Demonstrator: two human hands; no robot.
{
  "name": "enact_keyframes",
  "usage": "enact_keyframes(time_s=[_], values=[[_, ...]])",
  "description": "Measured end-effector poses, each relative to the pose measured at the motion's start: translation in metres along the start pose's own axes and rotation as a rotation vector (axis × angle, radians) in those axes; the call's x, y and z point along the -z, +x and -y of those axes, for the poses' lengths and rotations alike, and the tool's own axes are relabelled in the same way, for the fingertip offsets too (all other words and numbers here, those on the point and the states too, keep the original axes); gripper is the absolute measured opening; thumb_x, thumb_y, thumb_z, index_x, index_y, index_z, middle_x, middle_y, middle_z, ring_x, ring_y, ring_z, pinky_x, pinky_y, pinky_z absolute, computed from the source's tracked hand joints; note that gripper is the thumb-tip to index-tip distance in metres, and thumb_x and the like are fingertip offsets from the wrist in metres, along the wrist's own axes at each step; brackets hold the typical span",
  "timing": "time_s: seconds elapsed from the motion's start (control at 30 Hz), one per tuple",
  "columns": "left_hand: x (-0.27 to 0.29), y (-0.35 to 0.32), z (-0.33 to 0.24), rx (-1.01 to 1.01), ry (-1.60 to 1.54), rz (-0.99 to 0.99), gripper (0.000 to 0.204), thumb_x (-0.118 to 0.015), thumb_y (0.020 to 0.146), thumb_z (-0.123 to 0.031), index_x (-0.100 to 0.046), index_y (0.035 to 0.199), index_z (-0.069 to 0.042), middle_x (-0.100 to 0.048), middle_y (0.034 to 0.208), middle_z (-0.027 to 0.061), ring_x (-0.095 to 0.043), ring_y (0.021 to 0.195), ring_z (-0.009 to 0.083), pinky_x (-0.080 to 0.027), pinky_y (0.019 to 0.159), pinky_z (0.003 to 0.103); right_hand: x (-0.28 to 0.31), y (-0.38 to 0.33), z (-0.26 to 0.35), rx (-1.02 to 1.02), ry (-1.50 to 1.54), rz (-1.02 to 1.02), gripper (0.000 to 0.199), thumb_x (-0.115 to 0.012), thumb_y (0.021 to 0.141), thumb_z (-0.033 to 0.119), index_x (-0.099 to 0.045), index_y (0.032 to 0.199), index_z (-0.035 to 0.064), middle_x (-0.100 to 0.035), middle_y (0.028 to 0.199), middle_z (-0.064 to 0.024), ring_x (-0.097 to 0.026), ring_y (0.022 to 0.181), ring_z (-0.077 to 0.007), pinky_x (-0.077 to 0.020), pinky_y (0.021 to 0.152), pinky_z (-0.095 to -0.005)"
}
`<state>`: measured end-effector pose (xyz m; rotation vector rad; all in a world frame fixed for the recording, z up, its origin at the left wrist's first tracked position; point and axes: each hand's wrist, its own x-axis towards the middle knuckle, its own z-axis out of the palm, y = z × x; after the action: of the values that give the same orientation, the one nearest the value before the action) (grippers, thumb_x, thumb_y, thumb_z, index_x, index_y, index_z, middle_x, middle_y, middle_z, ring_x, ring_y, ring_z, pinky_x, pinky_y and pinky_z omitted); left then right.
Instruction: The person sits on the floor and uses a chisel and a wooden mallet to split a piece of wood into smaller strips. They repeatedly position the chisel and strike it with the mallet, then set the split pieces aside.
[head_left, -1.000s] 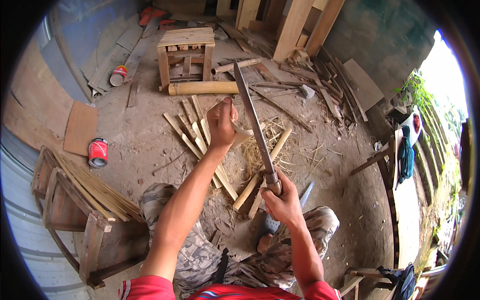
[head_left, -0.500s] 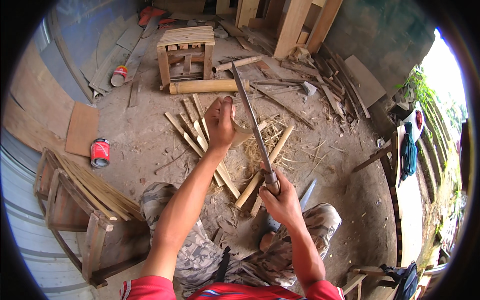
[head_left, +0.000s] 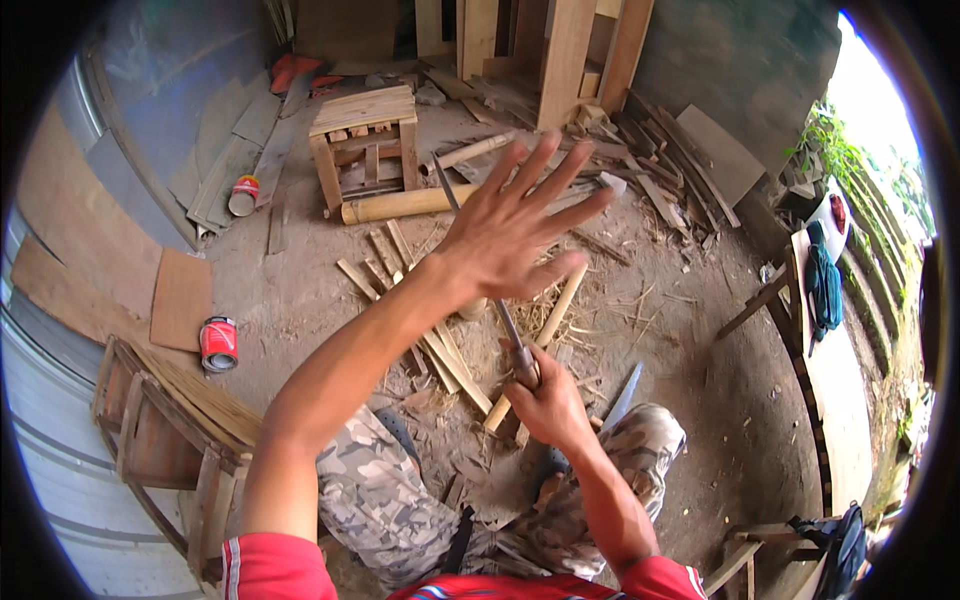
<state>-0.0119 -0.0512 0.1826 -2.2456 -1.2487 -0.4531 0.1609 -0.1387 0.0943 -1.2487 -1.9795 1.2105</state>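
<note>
My left hand (head_left: 520, 228) is raised over the work spot, open, with its fingers spread and nothing in its grasp. Below it passes the long dark blade of a machete (head_left: 508, 325), whose tip shows beyond the wrist. My right hand (head_left: 550, 400) is wrapped around the machete's handle, the blade pointing away and leftward. A bamboo pole (head_left: 562, 305) lies slanting on the floor past the right hand. Several split bamboo strips (head_left: 450, 365) fan out under my left forearm. A pale rounded piece, perhaps bamboo, is mostly hidden below the left hand.
A slatted wooden stool (head_left: 365, 112) stands at the back, a thick bamboo length (head_left: 405, 206) before it. A saw blade (head_left: 624, 395) lies by my right knee. Red cans (head_left: 219, 345) and a slatted wooden stool on its side (head_left: 180, 430) are at left. Scrap boards (head_left: 655, 190) lie back right.
My left hand has opened from a closed, thumb-up shape and swung to the right across the blade. The right hand and machete have dropped slightly nearer to me. The view has shifted a little.
</note>
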Motion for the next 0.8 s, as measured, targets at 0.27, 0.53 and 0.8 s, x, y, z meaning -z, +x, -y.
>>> enact_keyframes(time_s=[0.27, 0.53, 0.8], values=[[-0.027, -0.001, 0.025, -0.034, -0.072, 0.066, 0.069, -0.036, 0.096, -0.055, -0.007, 0.156, -0.036, 0.010, 0.164, 0.0044, 0.016, 0.149, 0.0337, 0.005, 0.119, 0.057, 0.004, 0.016, 0.016, 0.027, 0.026, -0.009, 0.045, -0.058, 0.079, 0.016, -0.056, 0.122, 0.0040, -0.065, 0.084, -0.0282, -0.064, 0.084, -0.0469, -0.0503, 0.077, -0.0472], [-0.026, 0.002, 0.044, 0.001, -0.210, -0.087, 0.067, -0.034, 0.095, -0.051, -0.016, 0.156, -0.032, 0.002, 0.165, 0.0046, 0.011, 0.150, 0.0344, 0.008, 0.119, 0.055, 0.007, 0.022, 0.020, 0.029, -0.024, 0.000, 0.042, -0.058, 0.078, 0.016, -0.057, 0.119, 0.0032, -0.064, 0.089, -0.0295, -0.063, 0.091, -0.0465, -0.0488, 0.081, -0.0476], [-0.029, 0.023, 0.049, -0.069, -0.152, -0.092, 0.064, -0.033, 0.095, -0.044, -0.016, 0.156, -0.033, 0.002, 0.165, 0.0030, 0.012, 0.150, 0.0319, 0.007, 0.120, 0.053, 0.005, 0.033, 0.016, 0.119, -0.010, -0.062, 0.044, -0.060, 0.079, 0.016, -0.058, 0.122, 0.0042, -0.065, 0.092, -0.0289, -0.065, 0.092, -0.0430, -0.0493, 0.084, -0.0463]])
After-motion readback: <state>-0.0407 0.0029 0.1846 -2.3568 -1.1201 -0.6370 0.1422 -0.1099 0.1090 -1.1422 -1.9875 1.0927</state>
